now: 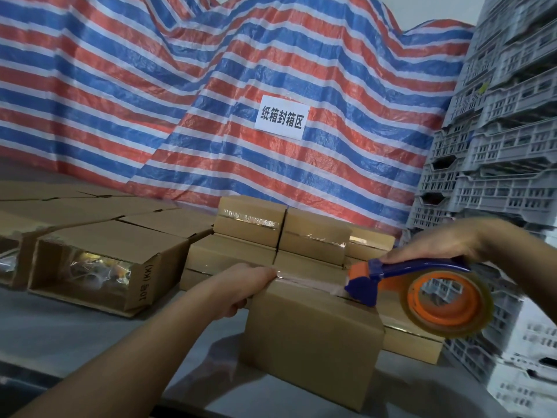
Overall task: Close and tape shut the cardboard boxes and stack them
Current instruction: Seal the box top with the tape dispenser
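Note:
A closed cardboard box (310, 336) stands on the grey table in front of me. My left hand (241, 288) grips its upper left edge, fingers curled over the end of a clear tape strip running along the top seam. My right hand (437, 245) holds the blue handle of a tape dispenser (422, 294) with an orange hub and a clear tape roll. The dispenser's blue head sits on the box's top right edge. Behind the box is a stack of taped boxes (280, 236), two layers or more.
An open box (99, 267) lies on its side at the left, plastic-wrapped contents showing. More boxes (90, 206) fill the table behind it. Grey plastic crates (497, 146) tower at the right. A striped tarp (211, 86) with a white sign hangs behind.

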The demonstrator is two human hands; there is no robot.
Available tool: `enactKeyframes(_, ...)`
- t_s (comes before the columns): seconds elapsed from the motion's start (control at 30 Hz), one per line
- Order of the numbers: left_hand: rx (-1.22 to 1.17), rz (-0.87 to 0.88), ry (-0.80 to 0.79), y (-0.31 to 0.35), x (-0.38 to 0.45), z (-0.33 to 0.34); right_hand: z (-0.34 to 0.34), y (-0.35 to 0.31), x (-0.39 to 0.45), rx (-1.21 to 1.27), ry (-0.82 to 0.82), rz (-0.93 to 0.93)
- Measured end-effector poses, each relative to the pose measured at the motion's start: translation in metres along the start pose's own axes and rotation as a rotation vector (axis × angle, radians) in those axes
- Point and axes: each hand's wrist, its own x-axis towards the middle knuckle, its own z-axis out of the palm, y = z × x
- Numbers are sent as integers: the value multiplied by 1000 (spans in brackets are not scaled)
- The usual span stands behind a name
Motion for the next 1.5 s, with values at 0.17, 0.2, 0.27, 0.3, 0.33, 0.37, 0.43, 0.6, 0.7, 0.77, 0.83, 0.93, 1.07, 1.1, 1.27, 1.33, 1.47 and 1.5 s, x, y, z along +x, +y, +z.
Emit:
enactKeyframes(0.17,111,99,114,7,-5,1,7,1,3,-82,78,46)
enactKeyframes(0.2,189,163,170,11,-6,2,7,-1,4,-90,74,54)
enactKeyframes(0.27,378,350,354,19,-10,7,6,-4,4,-101,67,77)
enactKeyframes(0.3,458,466,451,24,-15,12,6,-5,4,-108,80,96)
enactKeyframes(0.33,506,587,503,30,-22,18,6,-5,4,-116,98,114)
enactKeyframes(0.37,533,687,486,34,-27,24,6,-5,4,-121,110,123)
enactKeyframes(0.43,644,764,309,37,-36,38,6,-3,5,-96,112,119)
enactKeyframes(0.6,1087,653,67,28,-41,53,6,6,10,-39,67,46)
enactKeyframes(0.7,1080,667,81,26,-39,52,4,16,9,10,46,12)
enactKeyframes(0.77,1075,675,78,25,-39,53,1,27,6,39,55,-7)
enactKeyframes(0.83,1076,671,77,24,-37,53,-4,40,-4,80,49,-1)
enactKeyframes(0.93,1078,688,106,21,-34,54,-7,60,-17,126,30,17)
enactKeyframes(1.07,1045,697,114,21,-36,55,5,65,-12,10,59,48)
enactKeyframes(1.1,1045,689,107,21,-37,54,8,64,-9,0,62,52)
enactKeyframes(1.27,1078,660,112,37,-40,61,15,67,-7,17,75,33)
enactKeyframes(1.33,1078,716,84,44,-38,75,16,73,-4,46,121,39)
enactKeyframes(1.47,1064,767,-50,46,-35,94,19,81,3,61,105,-2)
enactKeyframes(1.5,1070,768,-45,44,-33,95,19,83,2,73,94,-16)
